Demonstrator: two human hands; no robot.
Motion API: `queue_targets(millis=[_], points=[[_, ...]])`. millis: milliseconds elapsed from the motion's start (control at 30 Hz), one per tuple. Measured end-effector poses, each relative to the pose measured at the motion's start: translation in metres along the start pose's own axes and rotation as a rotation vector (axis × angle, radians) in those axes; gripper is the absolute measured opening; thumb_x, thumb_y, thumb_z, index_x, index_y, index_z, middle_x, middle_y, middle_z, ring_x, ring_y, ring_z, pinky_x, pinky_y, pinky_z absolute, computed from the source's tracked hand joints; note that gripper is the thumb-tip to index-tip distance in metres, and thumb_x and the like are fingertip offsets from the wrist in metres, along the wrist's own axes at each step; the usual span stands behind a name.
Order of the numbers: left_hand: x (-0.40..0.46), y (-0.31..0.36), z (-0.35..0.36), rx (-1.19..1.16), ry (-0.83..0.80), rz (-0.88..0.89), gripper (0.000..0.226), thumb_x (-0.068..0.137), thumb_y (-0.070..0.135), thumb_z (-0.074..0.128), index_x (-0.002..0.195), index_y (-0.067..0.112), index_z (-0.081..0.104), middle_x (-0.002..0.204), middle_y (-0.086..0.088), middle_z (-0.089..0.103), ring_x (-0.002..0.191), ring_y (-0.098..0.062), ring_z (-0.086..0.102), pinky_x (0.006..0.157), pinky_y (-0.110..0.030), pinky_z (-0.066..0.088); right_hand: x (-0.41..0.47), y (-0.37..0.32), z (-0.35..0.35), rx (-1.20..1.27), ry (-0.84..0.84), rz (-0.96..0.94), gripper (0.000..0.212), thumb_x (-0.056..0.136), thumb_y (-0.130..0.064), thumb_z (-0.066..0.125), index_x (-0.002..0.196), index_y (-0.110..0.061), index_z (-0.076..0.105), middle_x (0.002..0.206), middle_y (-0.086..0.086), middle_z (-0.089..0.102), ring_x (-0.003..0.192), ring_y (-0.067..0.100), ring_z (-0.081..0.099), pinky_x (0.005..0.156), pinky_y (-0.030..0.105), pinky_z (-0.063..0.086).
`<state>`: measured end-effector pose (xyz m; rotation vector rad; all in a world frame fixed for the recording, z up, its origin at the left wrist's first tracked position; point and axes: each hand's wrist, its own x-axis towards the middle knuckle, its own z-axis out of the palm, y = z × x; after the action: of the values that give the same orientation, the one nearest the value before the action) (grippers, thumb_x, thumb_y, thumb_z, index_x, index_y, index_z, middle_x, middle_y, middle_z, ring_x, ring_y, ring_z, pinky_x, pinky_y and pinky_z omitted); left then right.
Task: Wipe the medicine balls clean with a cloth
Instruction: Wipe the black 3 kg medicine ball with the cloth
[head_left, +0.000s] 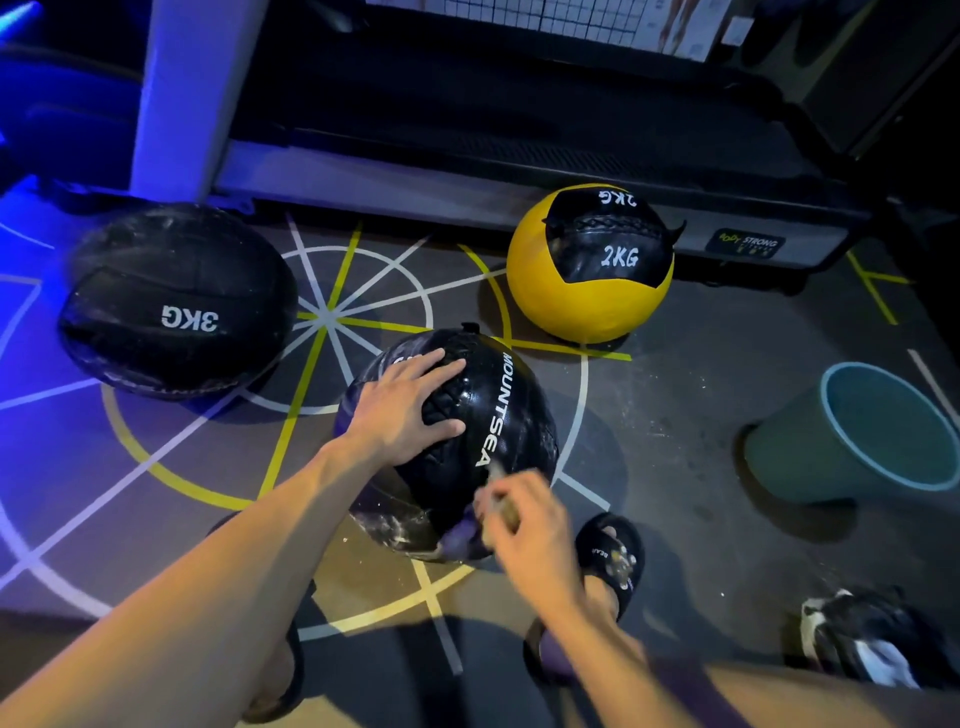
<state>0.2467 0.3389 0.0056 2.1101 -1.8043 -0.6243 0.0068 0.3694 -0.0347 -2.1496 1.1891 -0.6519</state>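
Your right hand (524, 525) pinched the cloth (467, 535) against the black ball (493, 415); your left hand (410, 410) lay flat on top. Heavy, probably slick: brace it.

Yellow-and-black ball (589, 262); two black balls (176, 299).

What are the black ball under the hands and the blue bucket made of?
The black ball looks like shiny faux leather: glossy highlights, stitched seams, a quilted patch. It could be vinyl. The bucket looks like smooth matte plastic, with a thin, even moulded rim.
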Motion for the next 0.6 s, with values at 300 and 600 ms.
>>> queue_targets(millis=[300, 600], points=[[0.001, 0.001, -0.001, -0.02, -0.007, -0.011, 0.082, 0.089, 0.058, 0.069, 0.157, 0.05, 0.024, 0.169, 0.017, 0.015, 0.155, -0.021, 0.011, 0.116, -0.056, 0.023, 0.034, -0.014, 0.009, 0.007, 0.149, 0.027, 0.012, 0.095, -0.008, 0.061, 0.099, -0.019, 0.064, 0.104, -0.013, 0.053, 0.098, 0.004, 0.056, 0.086, 0.025, 0.049], [-0.012, -0.013, 0.002, -0.078, 0.016, 0.008, 0.082, 0.089, 0.056, 0.071, 0.157, 0.051, 0.024, 0.168, 0.02, 0.014, 0.155, -0.016, 0.011, 0.115, -0.056, 0.025, 0.079, 0.01, -0.015, -0.036, 0.145, 0.238, 0.026, 0.09, -0.002, 0.067, 0.112, -0.014, 0.064, 0.107, -0.009, 0.05, 0.092, 0.008, 0.055, 0.075, 0.007, 0.036]])
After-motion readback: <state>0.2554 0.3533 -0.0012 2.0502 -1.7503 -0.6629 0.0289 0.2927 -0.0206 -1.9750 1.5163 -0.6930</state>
